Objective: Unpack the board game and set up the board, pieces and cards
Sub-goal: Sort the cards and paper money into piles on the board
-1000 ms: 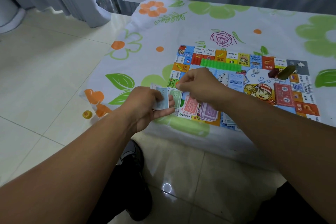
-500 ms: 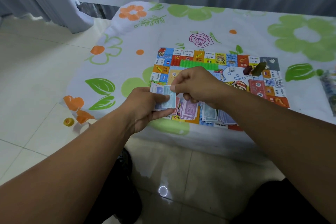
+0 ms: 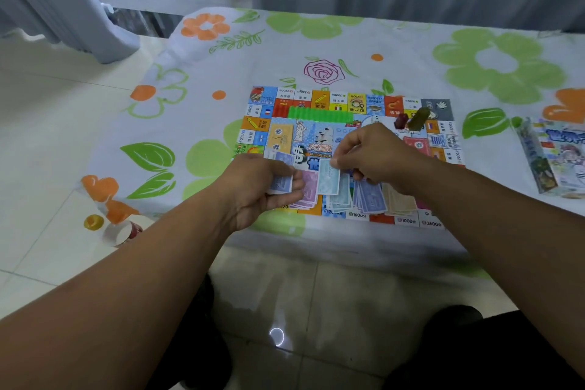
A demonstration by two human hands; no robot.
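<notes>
Over the board (image 3: 319, 98), left hand (image 3: 256, 190) grips banknotes (image 3: 280, 183), right hand (image 3: 376, 152) pinches one.

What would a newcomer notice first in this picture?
The bright board lies on the flowered cloth, with piles of notes along its near edge. Over them, the left hand holds a blue stack and the right hand pinches a pale note. A green row of pieces lies by the far edge.

The game board (image 3: 316, 136) lies flat near the table's (image 3: 411, 51) front edge, a green strip (image 3: 319, 113) along its far side, two tokens (dark red (image 3: 401, 121), olive (image 3: 418, 119)) by its far-right corner. Purple (image 3: 308, 191), pale-blue (image 3: 341, 201), blue (image 3: 371, 196) and beige (image 3: 400, 198) note piles line its near edge. One pale-blue note (image 3: 327, 180) and a blue stack (image 3: 280, 183) are held over them.
</notes>
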